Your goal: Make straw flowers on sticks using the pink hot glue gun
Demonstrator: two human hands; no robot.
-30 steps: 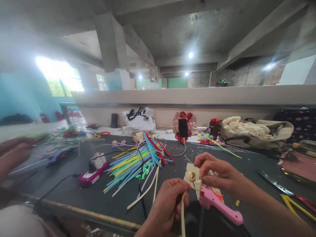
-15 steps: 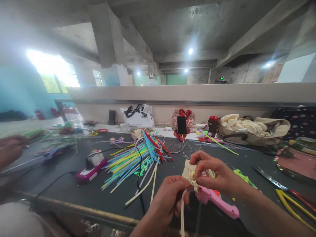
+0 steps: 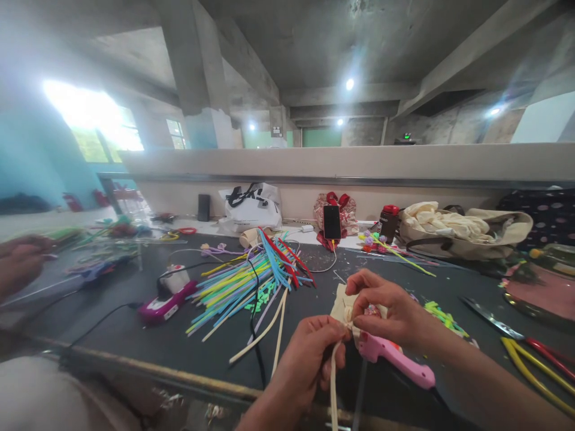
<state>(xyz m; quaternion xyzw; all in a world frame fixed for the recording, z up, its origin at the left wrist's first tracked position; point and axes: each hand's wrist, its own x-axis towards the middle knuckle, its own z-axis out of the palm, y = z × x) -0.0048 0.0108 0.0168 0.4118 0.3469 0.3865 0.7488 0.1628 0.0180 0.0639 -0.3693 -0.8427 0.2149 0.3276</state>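
Observation:
My left hand (image 3: 309, 353) is closed in a pinch on a cream strip (image 3: 333, 383) that hangs down toward the table edge. My right hand (image 3: 389, 311) is closed on the coiled top end of the same strip (image 3: 347, 314), fingers pressed round the small cream roll. Both hands meet just above a cream scrap of paper (image 3: 339, 299) on the dark table. A pink glue gun (image 3: 395, 356) lies right under my right hand, nozzle toward the hands.
A fan of coloured strips (image 3: 251, 278) lies left of centre, with a magenta glue gun (image 3: 166, 302) and black cords nearby. Scissors and yellow-handled pliers (image 3: 525, 353) are at right. A phone (image 3: 332, 222), bags and a jar line the back wall. Another person's hand (image 3: 20, 263) is at far left.
My hands stay together on the cream roll, with the right fingers closing further over it. The view has shifted a little; the pink glue gun has not moved.

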